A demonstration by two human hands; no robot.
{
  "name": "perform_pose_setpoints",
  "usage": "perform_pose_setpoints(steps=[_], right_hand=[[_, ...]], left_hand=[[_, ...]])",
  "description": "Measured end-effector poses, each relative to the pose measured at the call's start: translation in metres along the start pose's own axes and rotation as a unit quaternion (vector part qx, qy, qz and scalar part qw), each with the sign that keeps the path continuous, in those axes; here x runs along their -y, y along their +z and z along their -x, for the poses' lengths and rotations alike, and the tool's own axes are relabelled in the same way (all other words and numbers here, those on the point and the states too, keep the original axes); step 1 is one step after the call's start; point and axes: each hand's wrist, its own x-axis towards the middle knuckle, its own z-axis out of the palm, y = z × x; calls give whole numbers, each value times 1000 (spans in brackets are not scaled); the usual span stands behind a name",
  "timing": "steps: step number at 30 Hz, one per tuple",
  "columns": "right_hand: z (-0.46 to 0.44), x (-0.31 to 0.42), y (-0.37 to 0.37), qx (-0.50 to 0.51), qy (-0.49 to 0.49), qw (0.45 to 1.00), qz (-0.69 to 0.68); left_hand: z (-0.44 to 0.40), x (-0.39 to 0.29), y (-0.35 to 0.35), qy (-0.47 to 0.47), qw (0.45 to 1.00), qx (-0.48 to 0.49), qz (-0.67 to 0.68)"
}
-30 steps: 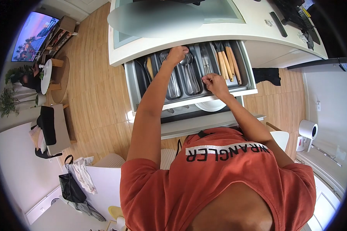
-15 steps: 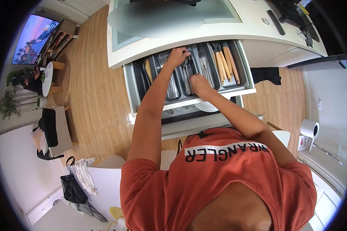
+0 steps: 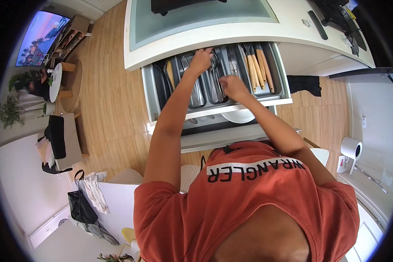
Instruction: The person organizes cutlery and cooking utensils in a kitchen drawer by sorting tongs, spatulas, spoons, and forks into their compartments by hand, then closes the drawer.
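Observation:
A drawer (image 3: 284, 97) stands pulled out, with a grey cutlery tray (image 3: 273, 56) inside. My left hand (image 3: 201, 61) is at the back of the tray, above the forks (image 3: 197, 94) and beside the spoons (image 3: 215, 85); its fingers are stretched out and seem to touch the spoon ends. My right hand (image 3: 234, 88) hovers at the right side of the spoon compartment with its fingers curled together; what they hold, if anything, is hidden. Table knives (image 3: 232, 65) lie in the compartment to the right, followed by wooden-handled knives (image 3: 260, 72).
Above the drawer runs a white counter with a glass top (image 3: 205, 28). Under it, a lower drawer holds white plates (image 3: 239, 115). Dark utensils (image 3: 160, 85) and a wooden one (image 3: 170, 74) fill the tray's left compartments. A person sits by a round table (image 3: 56, 87) far left.
My right hand has lifted slightly up and to the right off the spoons. My left hand stays at the back, its fingers now straighter. The view has shifted slightly.

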Motion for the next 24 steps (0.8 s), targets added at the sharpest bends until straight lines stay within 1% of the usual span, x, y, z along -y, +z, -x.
perform_pose_setpoints(steps=[1,2,3,4,5,6,7,9,10,11,13,14,17,18,19,21,22,23,24], right_hand=[[3,-8,-7,-42,-53,997,-24],[4,-12,-12,-86,-106,989,-49],[8,-7,-18,-84,-107,989,-50],[14,0,-27,-28,-155,986,59],[18,5,-32,26,-202,965,167],[15,1,-21,41,-223,944,238],[14,0,-16,42,-225,944,237],[10,-4,-4,51,-262,929,255],[7,-5,4,15,-278,924,262],[7,-9,9,16,-284,923,260],[11,-8,10,78,-285,917,270],[11,-7,9,78,-289,915,270],[10,-4,6,114,-258,925,255],[14,-1,5,56,-234,949,202],[17,0,3,54,-237,949,202],[18,0,-3,75,-245,921,294],[19,-2,4,30,-256,936,241],[18,-5,5,27,-258,935,243],[20,-3,3,51,-253,933,250]], left_hand=[[5,-8,-14,14,1000,-3,-17],[12,-16,-30,-14,998,44,36],[23,-18,-37,-16,998,45,36],[32,-17,-43,13,999,13,33],[40,-17,-49,43,998,-20,29],[51,-20,-57,15,999,-31,33],[61,-22,-66,14,999,-31,32],[84,-24,-83,-3,997,-71,36],[96,-23,-90,-20,995,-89,35],[108,-23,-97,-24,995,-91,31],[132,-23,-109,-46,992,-113,11],[141,-23,-114,-77,991,-104,19],[167,-28,-128,-90,988,-124,2],[173,-33,-131,-97,985,-140,-8],[178,-34,-132,-97,985,-142,-10],[187,-33,-128,-112,980,-163,16],[189,-32,-123,-103,980,-172,19],[189,-31,-117,-101,979,-175,18],[187,-35,-111,-90,980,-176,31]])
